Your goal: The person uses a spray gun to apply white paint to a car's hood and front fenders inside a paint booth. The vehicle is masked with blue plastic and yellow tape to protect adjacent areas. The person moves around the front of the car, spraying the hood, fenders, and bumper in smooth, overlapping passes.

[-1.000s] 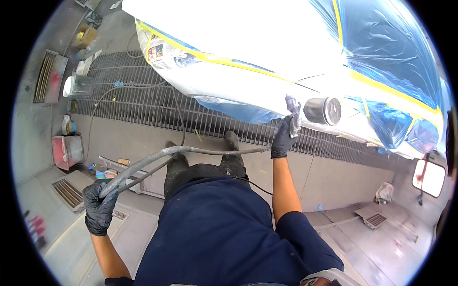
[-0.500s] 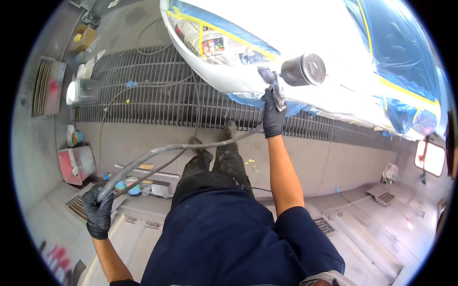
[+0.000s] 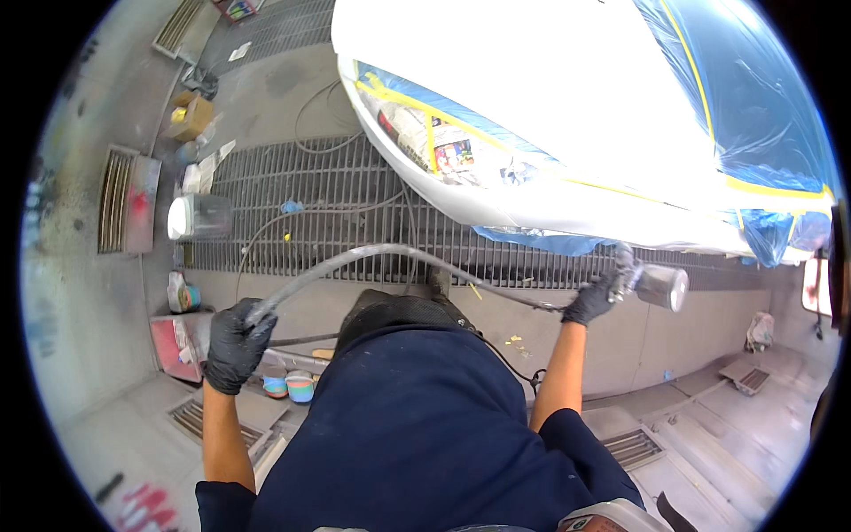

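Note:
In black gloves, my left hand (image 3: 238, 346) is closed round a grey air hose (image 3: 381, 252), holding it up at the left in front of my body. The hose arches across to the right and reaches my right hand (image 3: 592, 300). That hand, also gloved, grips a spray gun (image 3: 626, 264) with a dark metallic cup (image 3: 661, 287) on its far right side. The gun is held close to the lower edge of a white car body (image 3: 550, 191); whether it touches cannot be made out. Blue masking film (image 3: 771, 106), yellow tape and newspaper (image 3: 454, 156) cover parts of the car.
Floor grating (image 3: 292, 239) runs beneath the car, with a thinner hose lying over it. At the left stand a clear container with a white lid (image 3: 197, 218), a cardboard box (image 3: 190, 117), a red bin (image 3: 177, 348) and small tubs (image 3: 300, 387). A wall vent (image 3: 128, 199) is beyond.
My right hand has moved right and nearer to me with the spray gun, away from the taped newspaper area. My left hand has risen and shifted right, and the hose arches higher.

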### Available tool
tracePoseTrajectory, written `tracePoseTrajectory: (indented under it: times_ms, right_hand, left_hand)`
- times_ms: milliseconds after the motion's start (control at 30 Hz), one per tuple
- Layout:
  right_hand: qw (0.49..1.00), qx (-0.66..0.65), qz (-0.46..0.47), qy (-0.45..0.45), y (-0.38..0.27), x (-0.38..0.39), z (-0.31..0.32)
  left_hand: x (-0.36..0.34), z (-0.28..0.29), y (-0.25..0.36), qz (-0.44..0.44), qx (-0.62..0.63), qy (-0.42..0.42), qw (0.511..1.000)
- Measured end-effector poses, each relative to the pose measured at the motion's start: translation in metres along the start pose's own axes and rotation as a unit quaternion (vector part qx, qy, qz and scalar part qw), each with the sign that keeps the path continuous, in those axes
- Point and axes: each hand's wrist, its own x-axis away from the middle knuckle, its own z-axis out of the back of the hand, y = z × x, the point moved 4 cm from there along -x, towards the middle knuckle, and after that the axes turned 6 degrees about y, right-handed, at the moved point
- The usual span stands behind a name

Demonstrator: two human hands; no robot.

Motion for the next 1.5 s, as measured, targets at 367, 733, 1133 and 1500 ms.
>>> tracePoseTrajectory:
  times_ms: [367, 733, 1133, 1500]
  right_hand:
    - [0.969, 0.116, 0.048, -0.214, 0.001, 0.261, -0.205]
    - [0.963, 0.053, 0.15, -0.217, -0.002, 0.533, -0.466]
    - [0.979, 0.103, 0.142, -0.103, 0.016, 0.615, -0.503]
    - [0.979, 0.075, 0.099, -0.163, -0.013, 0.626, -0.47]
  left_hand:
    - [-0.181, 0.105, -0.159, -0.121, -0.083, 0.004, 0.989]
    - [-0.383, 0.264, -0.402, -0.055, -0.019, -0.059, 0.997]
    - [-0.475, 0.314, -0.479, -0.087, -0.039, -0.117, 0.989]
    - [-0.489, 0.269, -0.569, -0.073, -0.115, -0.16, 0.978]
